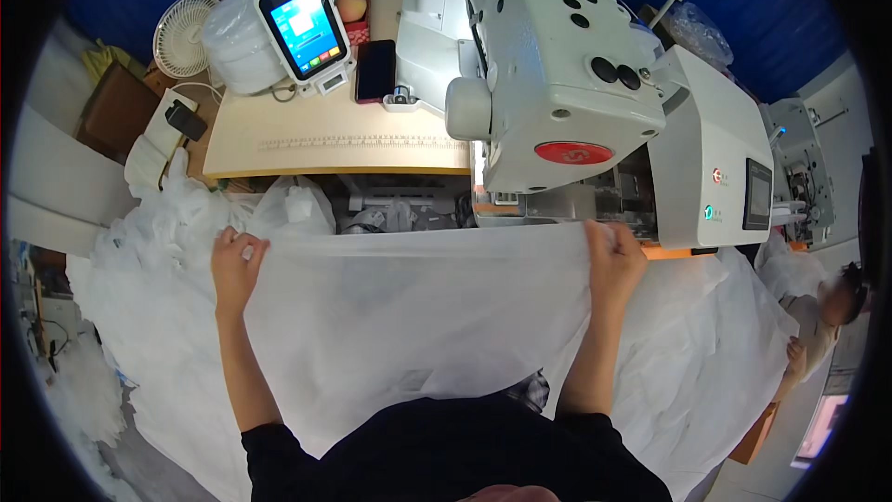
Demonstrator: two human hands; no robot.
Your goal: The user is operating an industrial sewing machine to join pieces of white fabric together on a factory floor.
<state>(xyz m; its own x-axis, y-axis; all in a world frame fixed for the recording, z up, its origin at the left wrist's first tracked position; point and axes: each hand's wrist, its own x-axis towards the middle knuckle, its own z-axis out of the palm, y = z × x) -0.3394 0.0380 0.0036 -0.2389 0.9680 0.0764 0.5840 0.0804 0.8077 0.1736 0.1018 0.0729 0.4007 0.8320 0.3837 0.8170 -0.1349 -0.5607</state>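
Observation:
A sheet of thin white fabric hangs stretched between my hands, its top edge drawn nearly straight. My left hand pinches the left end of that edge, below the table's left part. At the other end my right hand grips the edge, just in front of the sewing machine's bed. The large white sewing machine stands over the right half, with a red oval badge on its head. The fabric's top edge runs close below the machine's work area on the right. The lower part drapes toward my body.
On the wooden table stand a lit control screen, a dark phone and a white fan. A ruler strip lies along its front. White fabric is heaped at left. Another person is at far right.

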